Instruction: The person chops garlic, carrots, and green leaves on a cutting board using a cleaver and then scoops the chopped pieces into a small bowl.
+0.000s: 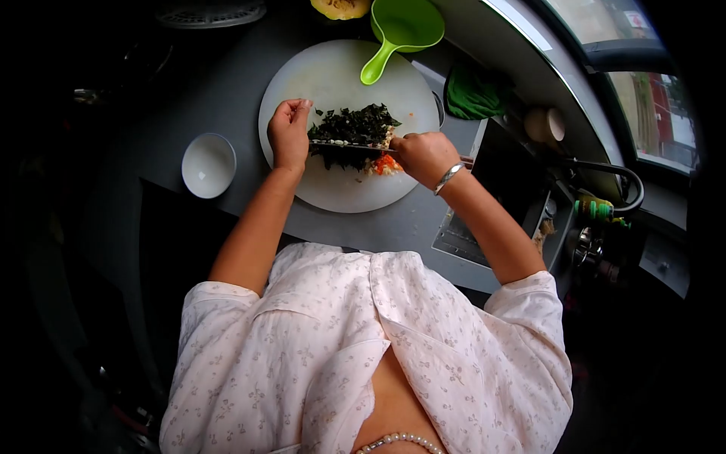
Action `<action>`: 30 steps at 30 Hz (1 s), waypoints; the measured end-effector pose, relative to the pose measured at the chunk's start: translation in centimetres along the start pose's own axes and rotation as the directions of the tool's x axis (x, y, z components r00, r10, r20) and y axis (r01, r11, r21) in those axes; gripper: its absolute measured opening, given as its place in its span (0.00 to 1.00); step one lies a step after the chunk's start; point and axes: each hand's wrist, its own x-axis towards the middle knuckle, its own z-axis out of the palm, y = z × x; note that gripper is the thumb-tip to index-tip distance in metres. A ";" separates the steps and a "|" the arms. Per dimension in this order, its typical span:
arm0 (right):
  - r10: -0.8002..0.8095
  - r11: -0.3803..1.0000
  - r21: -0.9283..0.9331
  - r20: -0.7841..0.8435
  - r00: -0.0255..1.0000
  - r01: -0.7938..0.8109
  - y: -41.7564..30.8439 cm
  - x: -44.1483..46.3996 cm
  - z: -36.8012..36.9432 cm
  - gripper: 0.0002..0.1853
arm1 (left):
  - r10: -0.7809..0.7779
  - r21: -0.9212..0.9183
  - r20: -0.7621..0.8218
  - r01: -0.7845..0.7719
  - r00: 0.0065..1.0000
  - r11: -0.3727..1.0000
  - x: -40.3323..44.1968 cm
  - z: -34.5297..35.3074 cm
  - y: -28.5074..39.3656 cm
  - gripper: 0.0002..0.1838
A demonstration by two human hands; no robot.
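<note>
On a round white cutting board [310,72] lies a heap of chopped dark green leaves [355,122]. Bits of orange [385,163] and pale chopped pieces sit at the heap's right side. My right hand [425,157], with a silver bangle at the wrist, is closed round the handle of a knife [340,144]. The blade lies across the heap, seen nearly edge-on, pointing left. My left hand [290,132] is at the heap's left edge by the blade's tip, its fingers curled together; whether they pinch anything is too small to tell.
A white bowl [209,166] stands left of the board. A green scoop [408,24] overlaps the board's far edge, near a cut yellow squash [340,6]. At the right are a green cloth [475,92], a sink [503,181] with a faucet [637,185], and a window.
</note>
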 end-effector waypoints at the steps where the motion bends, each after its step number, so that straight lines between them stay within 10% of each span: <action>1: 0.013 1.000 0.004 -0.035 0.999 -0.013 0.2 0.0 1.4 0.06 | 0.069 -0.012 -0.019 -0.069 0.997 0.998 -0.4 0.3 -0.6 0.09; 16: 0.063 0.994 0.085 -0.004 0.998 -0.062 -0.4 0.4 -0.7 0.06 | 0.035 -0.008 0.013 -0.035 0.999 0.999 1.4 0.2 1.2 0.09; 22: 0.073 0.996 0.064 -0.187 0.980 -0.062 0.8 0.2 5.1 0.05 | 0.262 0.137 -0.030 -0.256 0.964 0.957 -0.4 1.2 -0.1 0.09; 30: 0.089 0.992 0.094 -0.112 0.990 -0.078 1.2 1.2 -1.0 0.09 | 0.119 -0.022 0.024 -0.118 0.993 0.993 2.7 1.7 3.4 0.08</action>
